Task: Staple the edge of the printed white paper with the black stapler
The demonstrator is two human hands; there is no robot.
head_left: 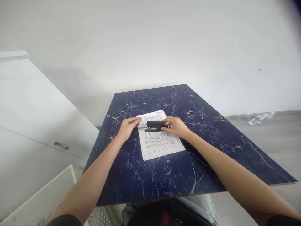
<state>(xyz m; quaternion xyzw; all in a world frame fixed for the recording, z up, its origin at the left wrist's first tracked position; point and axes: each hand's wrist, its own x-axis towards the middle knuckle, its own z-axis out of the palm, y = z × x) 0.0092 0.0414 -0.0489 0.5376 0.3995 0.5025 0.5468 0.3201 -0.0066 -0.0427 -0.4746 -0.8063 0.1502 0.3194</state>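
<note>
A printed white sheet of paper (160, 142) lies on a dark blue marbled table (178, 169). A black stapler (154, 126) with an orange end rests across the sheet's upper part, its metal tray sticking out to the left. My right hand (176, 127) is closed on the stapler's orange right end. At the sheet's left edge, my left hand (128, 126) pinches a small grey metal piece, maybe a strip of staples, just left of the stapler's open tray.
A small dark object (190, 111) lies on the table beyond the sheet. A white cabinet (35, 125) with a dark handle stands at the left. A crumpled plastic bottle (260, 118) lies on the floor at the right. A white perforated board (47, 197) sits lower left.
</note>
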